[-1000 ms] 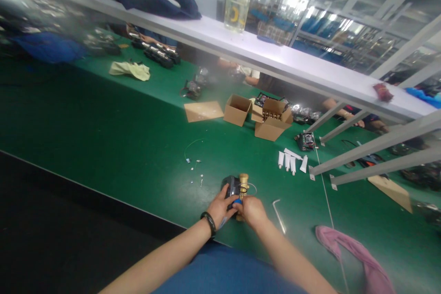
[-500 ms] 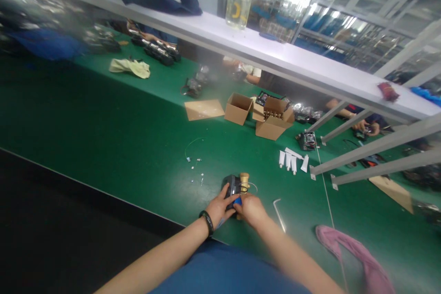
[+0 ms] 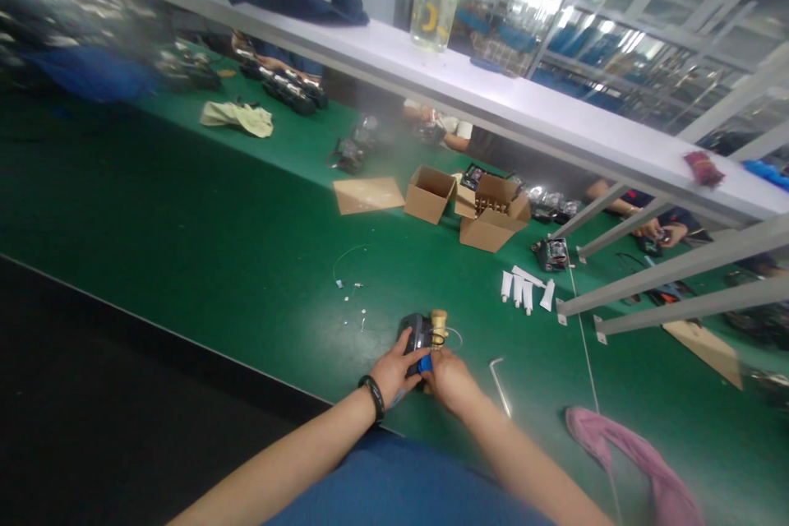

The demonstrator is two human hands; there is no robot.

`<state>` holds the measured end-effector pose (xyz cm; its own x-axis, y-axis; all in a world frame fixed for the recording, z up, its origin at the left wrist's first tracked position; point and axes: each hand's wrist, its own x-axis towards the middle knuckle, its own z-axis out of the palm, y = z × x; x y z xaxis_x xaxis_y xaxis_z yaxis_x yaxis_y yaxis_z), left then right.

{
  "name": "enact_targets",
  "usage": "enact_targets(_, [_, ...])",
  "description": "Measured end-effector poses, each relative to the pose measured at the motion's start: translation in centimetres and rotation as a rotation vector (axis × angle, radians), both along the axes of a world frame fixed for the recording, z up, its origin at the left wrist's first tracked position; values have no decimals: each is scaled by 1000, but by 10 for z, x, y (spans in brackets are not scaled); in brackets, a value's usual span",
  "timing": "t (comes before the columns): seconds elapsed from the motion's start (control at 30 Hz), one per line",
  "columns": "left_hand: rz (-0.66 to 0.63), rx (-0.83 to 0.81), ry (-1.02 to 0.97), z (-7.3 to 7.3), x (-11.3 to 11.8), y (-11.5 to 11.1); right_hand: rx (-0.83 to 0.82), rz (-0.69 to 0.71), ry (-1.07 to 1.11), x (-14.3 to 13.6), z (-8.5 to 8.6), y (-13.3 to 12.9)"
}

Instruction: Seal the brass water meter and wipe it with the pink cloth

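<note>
A dark grey device [image 3: 414,329] with a brass pipe fitting [image 3: 438,320] on its right side sits on the green table near its front edge. My left hand [image 3: 393,370], with a dark bracelet at the wrist, is closed around the device's near left part. At its near right side, my right hand [image 3: 453,380] has its fingers bent together on a small blue part [image 3: 425,363]. A thin pale wire [image 3: 456,333] loops out beside the brass fitting. My fingers hide the near end of the device.
An L-shaped hex key [image 3: 500,388] and a pink cloth [image 3: 629,436] lie to the right. Small loose parts [image 3: 362,320] lie left of the device. Farther back are white tubes [image 3: 518,289], two cardboard boxes [image 3: 425,196] and shelf posts [image 3: 647,263]. Other people's hands [image 3: 653,228] work across the table.
Both hands stay at the device in nearly the same pose. Slightly more of the blue part shows between them. The whole view has shifted a little.
</note>
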<state>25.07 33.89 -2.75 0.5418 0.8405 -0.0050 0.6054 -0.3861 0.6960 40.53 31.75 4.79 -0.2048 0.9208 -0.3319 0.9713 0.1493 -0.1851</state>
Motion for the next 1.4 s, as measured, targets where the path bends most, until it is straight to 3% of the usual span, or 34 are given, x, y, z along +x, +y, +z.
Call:
enact_targets(0.27, [-18,-72,-40,6,-3,2,-27,24,-123,6,-4,9])
enact_targets(0.37, [-17,-71,-61,3,-3,3,-22,-10,-105,9,0,5])
enact_targets(0.53, [-20,-76,-82,-4,-5,5,43,92,-24,4,-3,0])
enact_targets(0.7, [-18,-61,-110,-9,-7,6,-37,32,-89,6,-7,3])
enact_targets(0.9, [-19,-60,-101,-7,-8,7,128,198,10,8,-8,-5])
enact_targets(1.07, [3,-107,-49,-4,-7,7,85,70,-105,1,-12,4])
enact_targets(1.27, [29,-94,-78,-4,-8,5,196,249,47,7,-10,-2])
enact_targets(1.4, [46,-98,-38,-4,-7,6,172,198,-8,8,-23,-2])
